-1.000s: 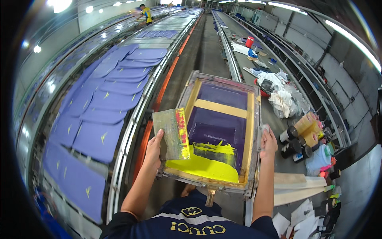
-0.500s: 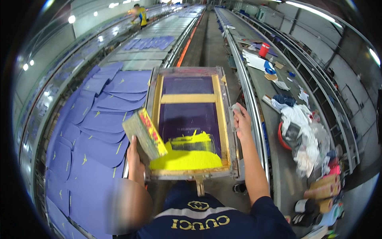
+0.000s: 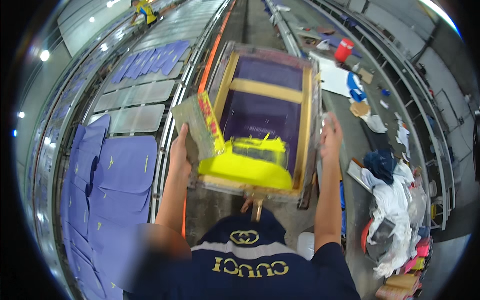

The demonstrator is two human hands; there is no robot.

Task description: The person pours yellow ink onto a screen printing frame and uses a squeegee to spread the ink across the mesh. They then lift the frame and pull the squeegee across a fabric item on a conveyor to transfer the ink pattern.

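A screen printing frame is held up in front of my body, tilted slightly. Bright yellow ink pools along the near end of its dark mesh, with a thin smear just above. A squeegee, its edge smeared with yellow and red, leans across the frame's near left corner. My left hand grips the frame's left side, thumb up by the squeegee; its fingers are mostly hidden behind. My right hand is closed round the right side of the frame, at a pale handle-like part.
Purple cut fabric pieces with yellow marks cover the long table at left. Farther up lie more purple pieces and grey platens. A side table holds a red container and white rags. A co-worker stands far left.
The view has swung, and the frame now sits higher and farther right, turned slightly clockwise, over the aisle. Both hands have gone along with it, keeping their hold. More bare platens show at left.
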